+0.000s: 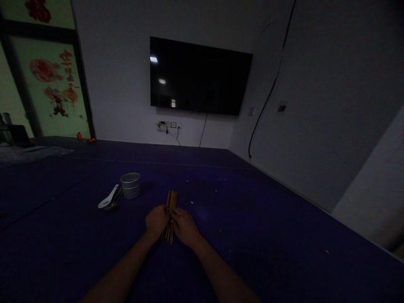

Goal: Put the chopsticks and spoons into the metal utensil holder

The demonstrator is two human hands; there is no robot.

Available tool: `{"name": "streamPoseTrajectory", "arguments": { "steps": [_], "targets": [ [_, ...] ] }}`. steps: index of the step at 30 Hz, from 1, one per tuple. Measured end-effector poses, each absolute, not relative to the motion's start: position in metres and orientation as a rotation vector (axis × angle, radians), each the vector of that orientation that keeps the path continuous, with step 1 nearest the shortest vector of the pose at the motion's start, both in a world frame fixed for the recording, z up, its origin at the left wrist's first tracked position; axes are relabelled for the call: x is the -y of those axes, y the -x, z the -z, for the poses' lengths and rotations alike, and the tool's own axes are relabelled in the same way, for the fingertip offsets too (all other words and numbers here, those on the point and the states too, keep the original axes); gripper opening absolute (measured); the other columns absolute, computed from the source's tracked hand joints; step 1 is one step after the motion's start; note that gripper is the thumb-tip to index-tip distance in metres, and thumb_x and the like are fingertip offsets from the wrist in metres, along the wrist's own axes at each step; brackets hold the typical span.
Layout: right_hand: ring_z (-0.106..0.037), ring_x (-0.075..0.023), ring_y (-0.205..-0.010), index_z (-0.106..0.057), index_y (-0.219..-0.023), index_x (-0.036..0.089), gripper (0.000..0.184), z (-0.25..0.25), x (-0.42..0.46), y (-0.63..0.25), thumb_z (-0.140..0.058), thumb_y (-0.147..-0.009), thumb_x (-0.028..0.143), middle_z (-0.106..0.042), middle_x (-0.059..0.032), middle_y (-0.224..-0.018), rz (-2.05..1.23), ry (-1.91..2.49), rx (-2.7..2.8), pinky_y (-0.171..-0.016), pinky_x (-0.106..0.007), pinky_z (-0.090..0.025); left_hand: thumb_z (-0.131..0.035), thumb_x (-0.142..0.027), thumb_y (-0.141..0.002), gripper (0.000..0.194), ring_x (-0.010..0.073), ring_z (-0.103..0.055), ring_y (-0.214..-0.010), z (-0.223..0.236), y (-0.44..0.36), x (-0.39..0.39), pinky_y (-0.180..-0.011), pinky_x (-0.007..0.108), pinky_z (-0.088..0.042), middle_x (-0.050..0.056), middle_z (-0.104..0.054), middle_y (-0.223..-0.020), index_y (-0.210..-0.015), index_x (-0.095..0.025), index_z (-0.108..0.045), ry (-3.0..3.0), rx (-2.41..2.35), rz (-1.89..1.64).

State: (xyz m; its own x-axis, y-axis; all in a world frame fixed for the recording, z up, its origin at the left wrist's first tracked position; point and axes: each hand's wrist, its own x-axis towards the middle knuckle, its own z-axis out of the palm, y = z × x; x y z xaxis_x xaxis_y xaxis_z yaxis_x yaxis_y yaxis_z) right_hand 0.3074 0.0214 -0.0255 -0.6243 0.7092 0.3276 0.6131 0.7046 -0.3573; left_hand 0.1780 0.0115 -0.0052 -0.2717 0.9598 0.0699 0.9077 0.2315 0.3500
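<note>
A bundle of several yellowish-brown chopsticks (172, 198) lies on the dark blue surface, pointing away from me. My left hand (157, 220) is closed around its left side. From the right, my right hand (185, 226) grips the same bundle, its fingers curled over the middle of the sticks. Both hands nearly touch, and their fingertips are partly hidden between the sticks. Left of the far ends stands a grey metal cup (131, 189), upright. Beside the cup lie a white spoon (107, 198) and darker metal spoons (114, 203), close together.
Small white scraps (192, 202) dot the blue surface (268, 235). At the far left are a crumpled clear plastic sheet (34, 155) and small orange items (91, 140). A television (198, 75) hangs on the back wall; a black cable (265, 105) runs down the right wall.
</note>
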Motion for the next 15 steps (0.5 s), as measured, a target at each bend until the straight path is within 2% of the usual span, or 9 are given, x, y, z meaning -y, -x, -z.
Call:
{"name": "streamPoseTrajectory", "arguments": {
  "steps": [15],
  "targets": [
    [-0.049,-0.0184,-0.11,-0.059,-0.108,0.025,0.031,0.0266,-0.0226,-0.3084,-0.043,-0.084,0.014,-0.055,-0.0049,-0.118,-0.309,1.005,2.457,-0.093,-0.033,-0.035,-0.034,-0.032,-0.086,0.036,0.019,-0.062,-0.092,0.0087,-0.1739,-0.0118,-0.072,0.025,-0.045,0.008,-0.067,-0.101,-0.106,-0.022,-0.062,-1.866,-2.285,-0.458]
  ]
}}
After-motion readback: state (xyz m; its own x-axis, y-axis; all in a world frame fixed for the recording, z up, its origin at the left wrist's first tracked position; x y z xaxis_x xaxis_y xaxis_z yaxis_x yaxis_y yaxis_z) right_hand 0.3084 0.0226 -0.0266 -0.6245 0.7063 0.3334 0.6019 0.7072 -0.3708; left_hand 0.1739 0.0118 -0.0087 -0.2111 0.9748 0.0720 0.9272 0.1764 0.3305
